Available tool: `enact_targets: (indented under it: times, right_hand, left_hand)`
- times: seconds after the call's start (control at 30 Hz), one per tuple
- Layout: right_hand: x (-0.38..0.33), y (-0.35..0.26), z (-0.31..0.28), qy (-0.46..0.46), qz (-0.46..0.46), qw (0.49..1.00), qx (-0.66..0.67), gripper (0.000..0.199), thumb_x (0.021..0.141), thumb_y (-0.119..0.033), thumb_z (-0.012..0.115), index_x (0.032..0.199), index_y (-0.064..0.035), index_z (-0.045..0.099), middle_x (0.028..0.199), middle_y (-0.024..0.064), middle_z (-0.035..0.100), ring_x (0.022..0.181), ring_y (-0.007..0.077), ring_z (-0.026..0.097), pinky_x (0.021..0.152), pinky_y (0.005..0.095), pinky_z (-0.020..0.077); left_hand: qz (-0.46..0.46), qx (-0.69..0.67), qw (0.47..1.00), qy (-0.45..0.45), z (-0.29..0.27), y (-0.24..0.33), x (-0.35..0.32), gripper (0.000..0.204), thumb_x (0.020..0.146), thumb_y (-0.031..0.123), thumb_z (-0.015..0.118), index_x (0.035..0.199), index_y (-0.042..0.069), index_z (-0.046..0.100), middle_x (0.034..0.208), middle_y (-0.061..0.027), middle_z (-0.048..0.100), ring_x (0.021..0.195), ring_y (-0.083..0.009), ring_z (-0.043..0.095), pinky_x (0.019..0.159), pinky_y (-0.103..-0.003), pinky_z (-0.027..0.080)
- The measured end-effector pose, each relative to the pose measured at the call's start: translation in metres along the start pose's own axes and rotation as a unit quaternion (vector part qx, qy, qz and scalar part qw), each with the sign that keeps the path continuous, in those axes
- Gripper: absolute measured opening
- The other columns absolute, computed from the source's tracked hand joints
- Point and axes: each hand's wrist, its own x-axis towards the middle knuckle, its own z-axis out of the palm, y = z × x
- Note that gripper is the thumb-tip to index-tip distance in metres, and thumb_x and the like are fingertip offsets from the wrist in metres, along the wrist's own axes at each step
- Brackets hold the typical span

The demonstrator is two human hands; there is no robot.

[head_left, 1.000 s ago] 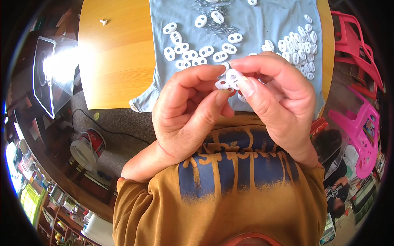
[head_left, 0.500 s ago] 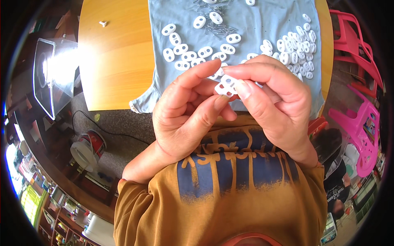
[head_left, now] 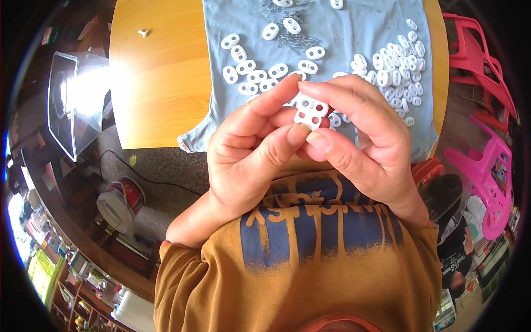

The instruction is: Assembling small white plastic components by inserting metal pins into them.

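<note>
A white plastic cord lock [head_left: 311,112] with two pairs of holes is held upright between my hands, just off the near edge of the table. The thumb and fingers of my left hand [head_left: 246,149] grip its left and lower side. My right hand [head_left: 373,130] pinches it from the right, its index fingertip on the top and its thumb by the bottom. Beyond my fingers, several white two-hole oval pieces [head_left: 256,76] lie scattered on a light blue cloth [head_left: 354,33]. Thin metal springs [head_left: 298,42] are heaped behind them, and smaller white pieces [head_left: 396,66] are piled at the right.
The cloth covers part of a round wooden table [head_left: 160,83], with one small white part [head_left: 144,34] at the left. A clear-sided box [head_left: 62,110] stands left of it, and a bucket [head_left: 119,202] is on the floor. Pink plastic chairs [head_left: 487,171] and another person [head_left: 456,254] are at the right.
The cord lock has been turned so that its face with both pairs of holes shows more fully. My right thumb has slid off its face down to its lower edge.
</note>
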Motion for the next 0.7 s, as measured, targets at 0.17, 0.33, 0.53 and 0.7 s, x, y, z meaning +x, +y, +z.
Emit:
enact_targets:
  times: [0.17, 0.33, 0.53, 0.7]
  right_hand:
    - [-0.0017, 0.0031, 0.0, 0.016, -0.01, 1.0, 0.01, 0.035, 0.082, -0.007, 0.059, 0.114, 0.0052, 0.054, 0.099, 0.0119, 0.057, 0.088, 0.0174, 0.055, 0.079, 0.0254, 0.0427]
    - [-0.0002, -0.0018, 0.0007, 0.009, -0.034, 0.999, -0.016, 0.036, 0.08, -0.006, 0.061, 0.114, 0.0043, 0.055, 0.098, 0.0115, 0.057, 0.088, 0.0178, 0.055, 0.078, 0.0257, 0.0429]
    - [-0.0009, -0.0018, -0.0043, -0.012, -0.01, 1.0, 0.01, 0.039, 0.078, -0.006, 0.063, 0.115, 0.0035, 0.056, 0.096, 0.0108, 0.058, 0.087, 0.0183, 0.056, 0.078, 0.0261, 0.0432]
    - [-0.0009, -0.0026, -0.0064, -0.021, -0.023, 0.999, 0.008, 0.037, 0.081, -0.01, 0.061, 0.116, 0.0035, 0.056, 0.096, 0.0108, 0.057, 0.085, 0.0188, 0.056, 0.077, 0.026, 0.043]
  left_hand:
    - [-0.045, -0.049, 0.998, 0.01, 0.0028, 0.0034, 0.0023, 0.04, 0.088, -0.002, 0.051, 0.127, -0.001, 0.043, 0.102, -0.0149, 0.062, 0.087, -0.0163, 0.062, 0.081, -0.029, 0.051]
    - [-0.03, -0.079, 0.996, 0.007, 0.0037, 0.001, -0.0004, 0.038, 0.088, -0.002, 0.051, 0.126, -0.001, 0.045, 0.103, -0.0156, 0.062, 0.091, -0.0178, 0.062, 0.083, -0.03, 0.051]
    - [-0.014, -0.066, 0.998, -0.017, 0.0009, -0.0011, -0.0057, 0.04, 0.088, -0.005, 0.05, 0.127, -0.001, 0.043, 0.106, -0.0166, 0.06, 0.093, -0.0187, 0.061, 0.084, -0.031, 0.051]
    - [0.012, -0.037, 0.998, -0.058, 0.0001, -0.0007, -0.0048, 0.042, 0.088, -0.004, 0.05, 0.129, 0.0, 0.042, 0.107, -0.0168, 0.06, 0.093, -0.0186, 0.061, 0.082, -0.03, 0.052]
